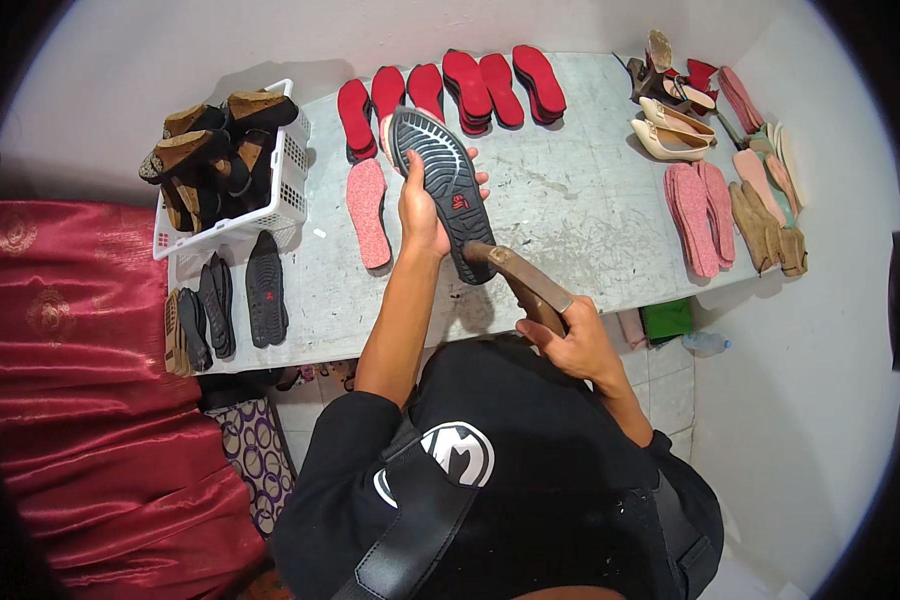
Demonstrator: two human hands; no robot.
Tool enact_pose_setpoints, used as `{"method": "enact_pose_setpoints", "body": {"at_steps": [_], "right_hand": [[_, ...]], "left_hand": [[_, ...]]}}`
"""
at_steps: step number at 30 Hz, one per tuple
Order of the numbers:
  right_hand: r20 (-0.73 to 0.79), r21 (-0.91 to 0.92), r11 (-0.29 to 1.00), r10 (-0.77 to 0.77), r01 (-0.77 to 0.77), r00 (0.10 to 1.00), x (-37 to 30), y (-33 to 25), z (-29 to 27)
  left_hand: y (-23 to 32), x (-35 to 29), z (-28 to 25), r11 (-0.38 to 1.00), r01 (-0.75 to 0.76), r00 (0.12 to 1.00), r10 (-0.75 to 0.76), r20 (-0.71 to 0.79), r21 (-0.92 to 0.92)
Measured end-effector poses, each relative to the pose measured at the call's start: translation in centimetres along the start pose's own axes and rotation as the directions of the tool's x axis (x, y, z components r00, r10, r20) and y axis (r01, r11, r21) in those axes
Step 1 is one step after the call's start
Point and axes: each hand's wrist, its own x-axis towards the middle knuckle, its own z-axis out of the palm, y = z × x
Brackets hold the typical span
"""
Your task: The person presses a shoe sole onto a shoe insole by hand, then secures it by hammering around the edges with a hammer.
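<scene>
My left hand (425, 212) is closed around a black ribbed shoe sole (448, 185), thumb along its left edge and fingertips showing past the right edge. The sole is raised over the table, tread facing up, with a small red mark on it. A paler layer shows along its upper left edge; I cannot tell whether it is attached. In my right hand (575, 345) is a worn hammer (525, 280), its round end against or just over the sole's heel. Left of the sole, a pink speckled insole (368, 215) lies on the table.
Red insoles (467, 85) stand in piles along the grey table's (570, 200) far side. A white basket (288, 180) of shoes and several dark soles (266, 290) are at left. Cream shoes (670, 135), pink insoles (692, 220) and brown gloves (760, 225) are at right.
</scene>
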Motion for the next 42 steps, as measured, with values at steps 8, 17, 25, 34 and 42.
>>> {"method": "enact_pose_setpoints", "body": {"at_steps": [8,17,25,34,42], "right_hand": [[-0.082,0.035,0.985,-0.167,0.17,0.983,-0.4,1.5,-2.9],[-0.012,0.032,0.989,-0.143,0.143,0.99,0.2,3.4,-4.3],[-0.024,0.151,0.985,-0.082,0.085,0.996,2.0,4.3,-4.5],[0.052,0.068,0.986,-0.157,0.153,0.986,3.2,4.4,-5.4],[-0.033,0.002,0.972,-0.235,0.235,0.972,2.1,3.7,-5.6]], "left_hand": [[-0.5,0.9,0.5,0.99,0.026,0.998,-0.034,-0.055,-0.139],[-1.8,1.5,0.5,0.997,-0.007,0.992,-0.003,-0.13,-0.077],[-2.7,1.2,1.4,0.998,-0.053,0.992,0.048,-0.12,-0.039],[-2.6,1.6,1.1,0.993,-0.093,0.981,0.078,-0.176,-0.076],[-2.5,3.0,1.0,0.993,-0.088,0.986,0.076,-0.147,-0.076]]}}
